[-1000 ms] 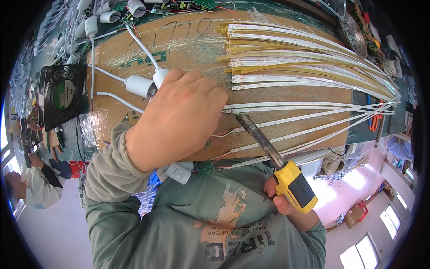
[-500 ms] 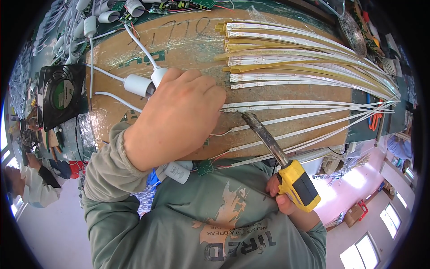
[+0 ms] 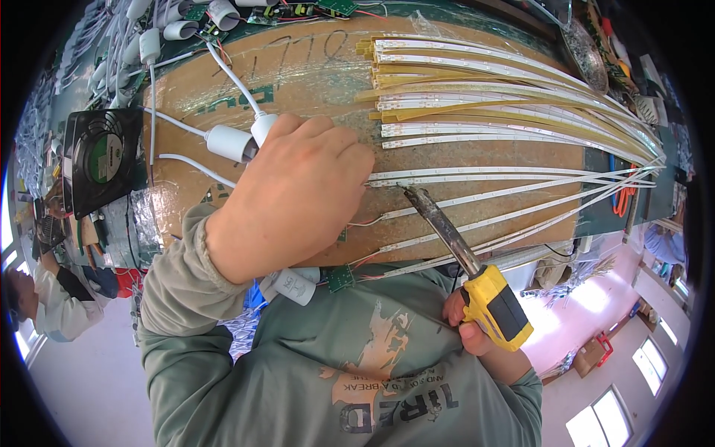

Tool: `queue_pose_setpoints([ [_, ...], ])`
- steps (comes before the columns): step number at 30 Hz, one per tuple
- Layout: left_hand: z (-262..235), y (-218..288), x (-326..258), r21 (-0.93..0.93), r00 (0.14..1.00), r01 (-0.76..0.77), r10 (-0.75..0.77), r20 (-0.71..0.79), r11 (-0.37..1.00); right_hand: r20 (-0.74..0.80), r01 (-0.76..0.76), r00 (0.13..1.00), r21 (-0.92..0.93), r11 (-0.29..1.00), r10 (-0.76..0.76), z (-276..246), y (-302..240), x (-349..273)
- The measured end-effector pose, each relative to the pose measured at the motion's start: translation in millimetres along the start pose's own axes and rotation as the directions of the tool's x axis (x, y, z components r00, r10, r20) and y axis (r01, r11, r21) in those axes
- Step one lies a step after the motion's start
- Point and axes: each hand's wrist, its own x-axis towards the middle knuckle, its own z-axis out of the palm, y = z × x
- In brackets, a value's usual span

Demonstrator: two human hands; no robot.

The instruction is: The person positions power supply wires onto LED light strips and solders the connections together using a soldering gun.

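Observation:
My left hand (image 3: 298,190) is closed, back up, over the left ends of some white LED strips (image 3: 462,173). Its fingertips are hidden, so what they pinch cannot be made out. A yellow-and-black soldering iron (image 3: 497,307) is gripped in my right hand (image 3: 471,328), close to my body. The iron's dark tip points up and left and lies at or just above the lower strip, a little right of my left fingers. Beside and under my left hand are white plastic caps (image 3: 229,141) with cables. A small green circuit board (image 3: 341,279) hangs at the table's near edge.
A thick bundle of white and yellowish strips (image 3: 454,97) lies at the back right of the brown board (image 3: 298,67). A black fan (image 3: 102,160) stands at left. Caps and circuit boards crowd the far left. Orange-handled pliers (image 3: 625,200) lie at right. Another person (image 3: 63,305) sits at far left.
My hands and the soldering iron stay almost where they were. At far left the other person has shifted slightly.

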Motion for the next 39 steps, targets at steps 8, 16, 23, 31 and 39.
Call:
queue_pose_setpoints([
  [8,0.5,0.4,-0.1,-0.003,1.000,0.014,-0.014,0.001,1.000,0.009,0.034,0.999,-0.049,0.998,-0.033,-0.8,5.5,-1.5],
  [16,0.9,-0.8,-0.6,-0.024,1.000,0.004,-0.005,-0.013,1.000,-0.010,0.031,0.999,-0.066,0.997,-0.032,0.3,5.9,-2.4],
  [23,-1.1,-0.5,-1.2,-0.070,0.999,0.034,-0.035,-0.007,0.997,-0.028,0.024,0.999,-0.077,0.997,-0.026,3.6,0.5,1.6],
  [31,-0.2,9.3,-5.3,-0.098,0.997,0.051,-0.057,-0.053,0.994,0.008,0.019,1.000,-0.229,0.973,-0.017,1.6,-4.5,2.4],
  [39,11.6,10.3,-4.2,-0.076,0.988,0.076,-0.086,-0.130,0.994,0.068,0.124,0.992,-0.267,0.956,-0.110,2.6,-5.3,11.1],
])
